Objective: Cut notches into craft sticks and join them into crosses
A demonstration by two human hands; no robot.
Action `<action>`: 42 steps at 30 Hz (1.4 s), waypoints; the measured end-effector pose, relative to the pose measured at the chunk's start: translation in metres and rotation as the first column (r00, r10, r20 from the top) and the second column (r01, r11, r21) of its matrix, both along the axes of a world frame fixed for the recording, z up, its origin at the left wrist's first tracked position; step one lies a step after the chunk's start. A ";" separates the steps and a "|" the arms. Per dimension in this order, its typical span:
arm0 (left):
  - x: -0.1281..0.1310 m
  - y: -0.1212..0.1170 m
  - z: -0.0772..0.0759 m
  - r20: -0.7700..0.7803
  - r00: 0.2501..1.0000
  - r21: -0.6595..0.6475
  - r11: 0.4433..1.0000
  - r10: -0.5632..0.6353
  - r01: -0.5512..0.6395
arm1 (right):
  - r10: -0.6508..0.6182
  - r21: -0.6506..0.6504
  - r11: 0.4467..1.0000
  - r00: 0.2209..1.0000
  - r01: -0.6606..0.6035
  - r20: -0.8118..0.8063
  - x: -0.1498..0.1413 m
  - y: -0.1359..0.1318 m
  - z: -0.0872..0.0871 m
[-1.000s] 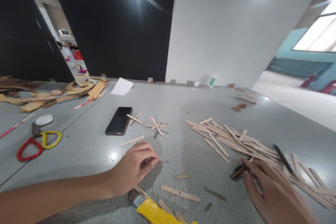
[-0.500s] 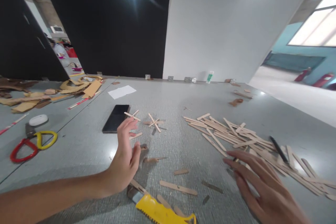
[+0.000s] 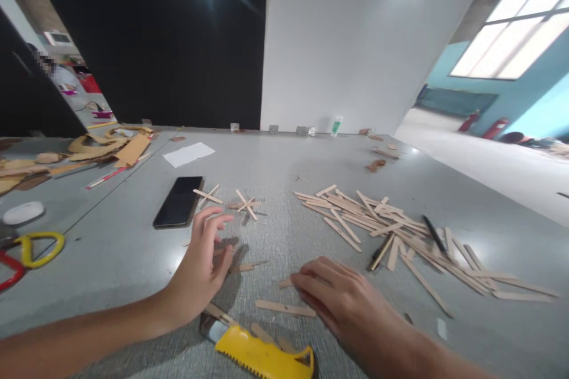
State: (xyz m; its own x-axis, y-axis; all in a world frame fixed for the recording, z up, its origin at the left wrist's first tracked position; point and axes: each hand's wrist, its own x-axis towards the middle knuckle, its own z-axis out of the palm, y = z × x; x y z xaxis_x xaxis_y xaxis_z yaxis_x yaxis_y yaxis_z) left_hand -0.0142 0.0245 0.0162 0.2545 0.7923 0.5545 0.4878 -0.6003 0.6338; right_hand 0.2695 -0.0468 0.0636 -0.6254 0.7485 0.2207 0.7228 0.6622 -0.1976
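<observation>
My left hand (image 3: 202, 263) hovers left of centre, fingers loosely curled with the thumb apart, and nothing shows between them. Beyond its fingertips stand two small crossed-stick shapes, one crossed pair (image 3: 208, 194) by the phone and one star-like craft stick cross (image 3: 246, 205). My right hand (image 3: 344, 296) is low in the centre, its fingers drawn together on the right end of a short craft stick piece (image 3: 285, 282); its fingertips partly hide that end. Just below lies a longer craft stick (image 3: 278, 307). Nearer me is a yellow-handled cutter (image 3: 262, 355).
A spread heap of craft sticks (image 3: 355, 213) with a black pen (image 3: 433, 234) fills the right side. To the left are a phone (image 3: 178, 201), scissors (image 3: 42, 249), a white mouse-like object (image 3: 24, 213) and cardboard scraps (image 3: 102, 145). White paper (image 3: 189, 154) lies farther back.
My right hand has moved left from the stick heap to the short stick piece. The left hand stays about where it was. The view has turned to the right.
</observation>
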 end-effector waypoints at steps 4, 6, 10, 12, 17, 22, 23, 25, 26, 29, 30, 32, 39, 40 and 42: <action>-0.002 -0.007 0.014 -0.097 0.978 -0.047 0.982 -0.185 0.181 | 0.029 0.038 0.999 0.999 -0.031 0.042 -0.009 0.006 -0.006; -0.003 -0.015 0.022 -0.193 0.866 -0.110 0.888 -0.461 0.447 | 0.031 0.066 0.997 0.999 -0.034 0.039 -0.008 0.007 -0.009; -0.003 -0.030 0.032 -0.190 0.721 -0.076 0.743 -0.666 0.665 | 0.034 0.099 0.994 0.999 -0.035 0.012 -0.005 0.006 -0.016; -0.003 -0.034 0.036 -0.183 0.692 -0.101 0.713 -0.699 0.694 | 0.026 0.111 0.993 1.000 -0.025 -0.010 -0.003 0.007 -0.020; 0.001 -0.040 0.048 -0.235 0.566 -0.226 0.611 -0.790 0.759 | 0.046 0.159 0.987 0.995 -0.032 -0.086 -0.001 0.007 -0.026; 0.002 -0.044 0.044 -0.285 0.574 -0.203 0.633 -0.768 0.747 | 0.158 0.100 0.984 0.979 -0.146 -0.131 -0.001 0.003 -0.011; 0.002 -0.044 0.041 -0.297 0.618 -0.182 0.679 -0.727 0.711 | 0.183 0.054 0.983 0.973 -0.177 -0.143 -0.001 0.001 -0.005; 0.001 -0.042 0.035 -0.299 0.701 -0.166 0.759 -0.647 0.630 | 0.229 -0.068 0.968 0.958 -0.243 -0.172 -0.002 -0.002 0.004; 0.001 -0.040 0.032 -0.297 0.722 -0.169 0.779 -0.625 0.604 | 0.251 -0.128 0.953 0.952 -0.275 -0.177 -0.003 -0.004 0.008; 0.001 -0.037 0.028 -0.321 0.727 -0.173 0.792 -0.607 0.585 | 0.329 -0.177 0.919 0.934 -0.351 -0.142 -0.005 -0.006 0.012; 0.001 -0.036 0.027 -0.330 0.725 -0.168 0.794 -0.604 0.585 | 0.352 -0.162 0.915 0.927 -0.370 -0.128 -0.005 -0.005 0.011; 0.003 -0.036 0.027 -0.327 0.733 -0.171 0.801 -0.596 0.574 | 0.334 -0.129 0.929 0.936 -0.347 -0.108 -0.003 0.001 0.005; 0.005 -0.031 0.023 -0.229 0.815 -0.181 0.846 -0.533 0.502 | -0.111 -0.060 0.993 0.990 0.106 -0.083 0.013 0.020 -0.017; 0.005 -0.030 0.022 -0.221 0.817 -0.183 0.845 -0.533 0.502 | -0.134 -0.059 0.990 0.987 0.130 -0.086 0.014 0.019 -0.017; 0.005 -0.029 0.020 -0.212 0.818 -0.176 0.845 -0.534 0.506 | -0.133 -0.099 0.987 0.987 0.123 -0.094 0.013 0.013 -0.015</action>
